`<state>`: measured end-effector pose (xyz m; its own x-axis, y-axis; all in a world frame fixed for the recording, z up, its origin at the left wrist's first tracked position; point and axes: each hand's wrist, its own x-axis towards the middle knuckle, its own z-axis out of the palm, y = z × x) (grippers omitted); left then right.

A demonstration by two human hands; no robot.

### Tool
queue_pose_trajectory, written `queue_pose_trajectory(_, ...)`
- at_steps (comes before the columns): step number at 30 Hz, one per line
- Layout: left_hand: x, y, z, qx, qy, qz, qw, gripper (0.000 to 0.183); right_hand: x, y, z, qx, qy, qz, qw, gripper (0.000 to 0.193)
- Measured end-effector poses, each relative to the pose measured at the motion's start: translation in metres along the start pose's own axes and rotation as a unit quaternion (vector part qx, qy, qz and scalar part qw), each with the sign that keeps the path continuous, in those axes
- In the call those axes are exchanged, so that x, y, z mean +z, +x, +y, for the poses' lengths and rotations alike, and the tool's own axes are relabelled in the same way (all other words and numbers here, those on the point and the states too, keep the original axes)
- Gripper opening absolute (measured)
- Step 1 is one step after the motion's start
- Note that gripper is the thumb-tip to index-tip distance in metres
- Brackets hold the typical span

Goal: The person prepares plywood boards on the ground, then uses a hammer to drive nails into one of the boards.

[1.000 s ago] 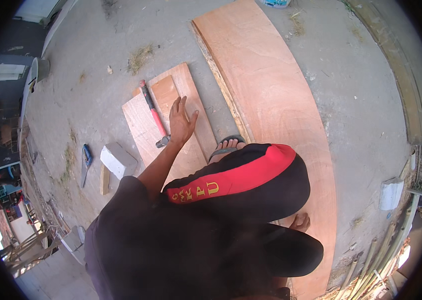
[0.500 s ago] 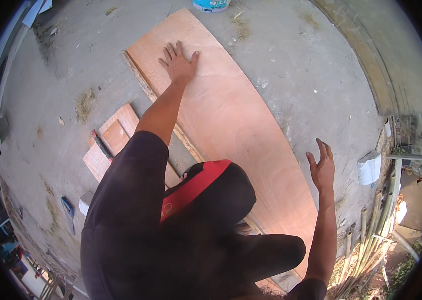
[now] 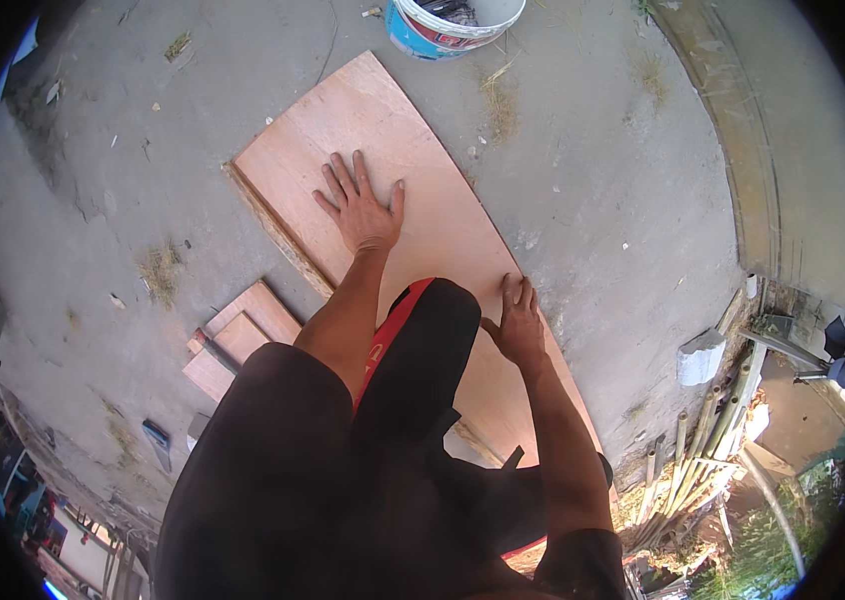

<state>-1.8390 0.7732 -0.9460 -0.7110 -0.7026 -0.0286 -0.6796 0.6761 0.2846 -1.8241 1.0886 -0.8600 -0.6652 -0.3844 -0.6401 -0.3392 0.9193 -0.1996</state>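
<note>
A long, reddish-brown plywood board (image 3: pixel 443 200) lies aslant on the concrete floor beneath me. My left hand (image 3: pixel 365 212) rests flat on its upper part, fingers spread wide. Near the right edge of the sheet, my right hand (image 3: pixel 518 328) touches the wood with its fingers stretched toward that edge and the thumb apart. Nothing is held in either hand. A rough wooden strip (image 3: pixel 283 232) runs along the left side of the board, partly hidden lower down by my leg. My knee (image 3: pixel 433 320) is above the board and covers its middle.
At the top stands a blue and white bucket (image 3: pixel 433 38) with dark things inside. Smaller wood pieces (image 3: pixel 243 345) and a dark-handled tool (image 3: pixel 215 350) lie at left, near a blue-handled tool (image 3: pixel 157 440). Bamboo poles (image 3: pixel 693 470) and a pale block (image 3: pixel 701 357) are at right.
My right hand has come down from the air beyond the right edge onto the board. My left hand stays spread on the wood. The view has shifted, showing more of the bucket.
</note>
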Motion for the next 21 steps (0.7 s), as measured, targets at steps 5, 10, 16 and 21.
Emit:
queue_pose_trajectory(5, -0.005, 0.003, 0.006, -0.011, 0.008, -0.032, 0.999, 0.09, -0.207, 0.111, 0.039, 0.054, 0.037, 0.104, 0.992, 0.079)
queue_pose_trajectory(10, -0.01, -0.001, -0.007, -0.071, 0.013, -0.043, 0.996, 0.092, -0.348, 0.217, -0.062, 0.028, 0.295, 0.078, 0.952, 0.082)
queue_pose_trajectory(16, 0.003, 0.001, -0.007, -0.036, -0.033, -0.053, 0.997, 0.091, -0.359, 0.344, -0.119, -0.012, 0.445, 0.013, 0.895, 0.066)
queue_pose_trajectory(21, 0.007, -0.009, -0.013, -0.073, -0.007, -0.07, 0.995, 0.09, -0.411, 0.391, -0.141, -0.058, 0.463, 0.074, 0.881, 0.058)
